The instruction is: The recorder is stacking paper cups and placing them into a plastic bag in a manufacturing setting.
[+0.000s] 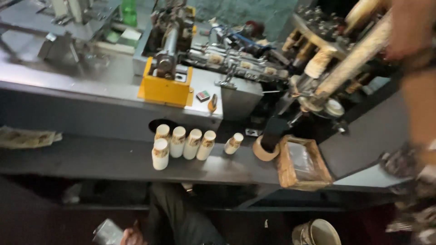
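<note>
My right hand [410,28] is raised at the top right, blurred, and closed around the upper end of a long tan stack of paper cups [359,58]. The stack slants down towards the cup machine's round turret [318,97]. My forearm and patterned sleeve [411,168] run down the right edge. Only part of my left hand [132,237] shows at the bottom edge, its fingers against a small silvery object [107,232]. Several short stacks of white and brown paper cups [181,143] stand on the dark ledge [91,159] in front of the machine.
A yellow block [165,89] sits on the grey machine body. One more cup stack [234,143], a tape roll [265,150] and a wooden tray [303,164] rest on the ledge. A bucket [320,232] stands on the floor below, and a green bottle [129,11] far back.
</note>
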